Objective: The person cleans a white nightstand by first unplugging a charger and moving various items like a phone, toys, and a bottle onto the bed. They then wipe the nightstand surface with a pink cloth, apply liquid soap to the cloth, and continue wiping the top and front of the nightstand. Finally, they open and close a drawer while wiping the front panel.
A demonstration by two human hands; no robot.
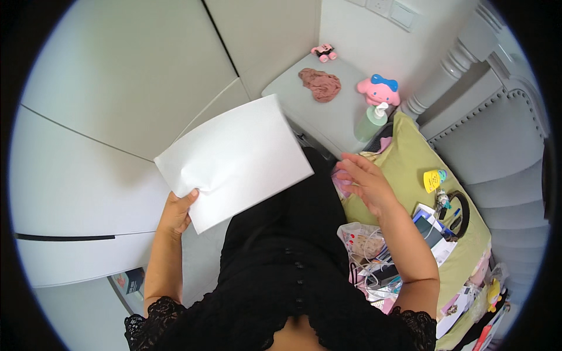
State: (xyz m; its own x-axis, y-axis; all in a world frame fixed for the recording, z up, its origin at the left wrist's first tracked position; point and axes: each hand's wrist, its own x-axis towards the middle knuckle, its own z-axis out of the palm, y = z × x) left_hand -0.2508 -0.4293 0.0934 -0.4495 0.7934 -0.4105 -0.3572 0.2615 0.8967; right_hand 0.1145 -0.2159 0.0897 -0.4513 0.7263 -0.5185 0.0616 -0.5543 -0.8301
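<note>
My left hand [175, 212] holds a large white sheet of paper [234, 159] by its lower left corner, thumb on top, out in front of my black dress. My right hand [366, 181] hovers with fingers spread over the edge of a yellow-green cover [410, 158], just above something pink. Nothing is in that hand.
A grey bedside table [328, 117] carries a brownish cloth [321, 83], a pink toy [380, 90], a smaller pink toy [324, 52] and a pale green pump bottle [371, 121]. Clutter of bags, cables, papers and a black band [462, 213] lies on the cover at right. White cabinet doors [117, 88] stand left.
</note>
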